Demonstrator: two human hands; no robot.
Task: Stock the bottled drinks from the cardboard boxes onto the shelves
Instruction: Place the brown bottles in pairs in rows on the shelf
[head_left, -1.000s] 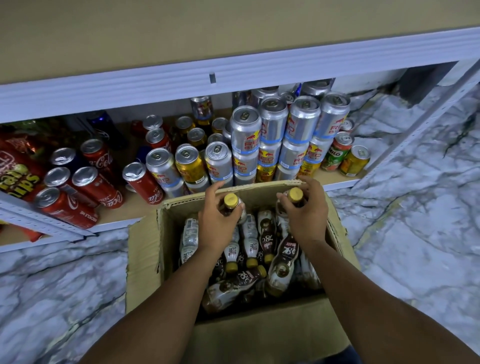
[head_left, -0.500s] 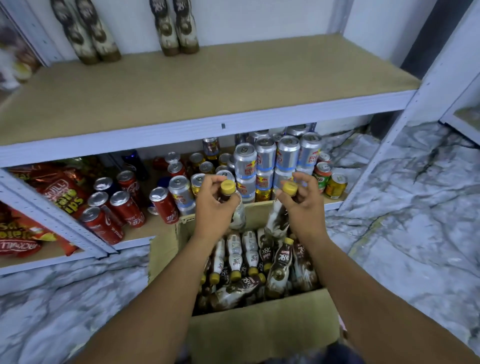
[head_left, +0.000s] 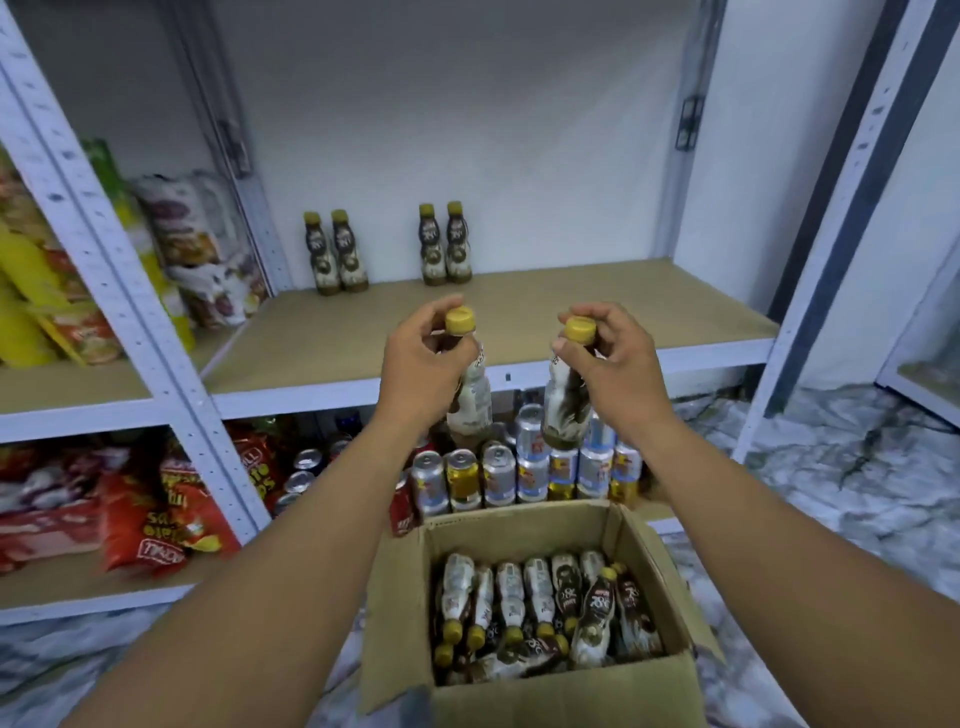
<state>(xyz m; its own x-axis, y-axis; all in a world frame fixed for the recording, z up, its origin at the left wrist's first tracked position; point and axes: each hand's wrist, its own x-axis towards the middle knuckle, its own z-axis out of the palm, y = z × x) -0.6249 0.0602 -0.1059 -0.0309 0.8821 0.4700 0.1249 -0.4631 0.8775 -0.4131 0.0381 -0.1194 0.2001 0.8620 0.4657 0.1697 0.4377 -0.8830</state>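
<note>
A person's two bare arms reach forward toward a white metal shelf unit. The left hand (head_left: 415, 358) has its fingers pinched around the neck of a bottle (head_left: 469, 400) just under its yellow cap, and the bottle hangs upright below the hand. The right hand (head_left: 610, 358) grips a second bottle (head_left: 563, 410) the same way, fingers clamped at the cap. Both bottles are held in the air in front of the edge of the middle shelf (head_left: 597, 312), above the cans (head_left: 498, 475) on the shelf below. Four matching bottles (head_left: 387, 249) stand in two pairs at the back of the middle shelf. Below the arms, an open cardboard box (head_left: 400, 613) on the marble floor holds many more bottles, most lying down. Snack bags (head_left: 156, 514) fill the shelves to the left.
</note>
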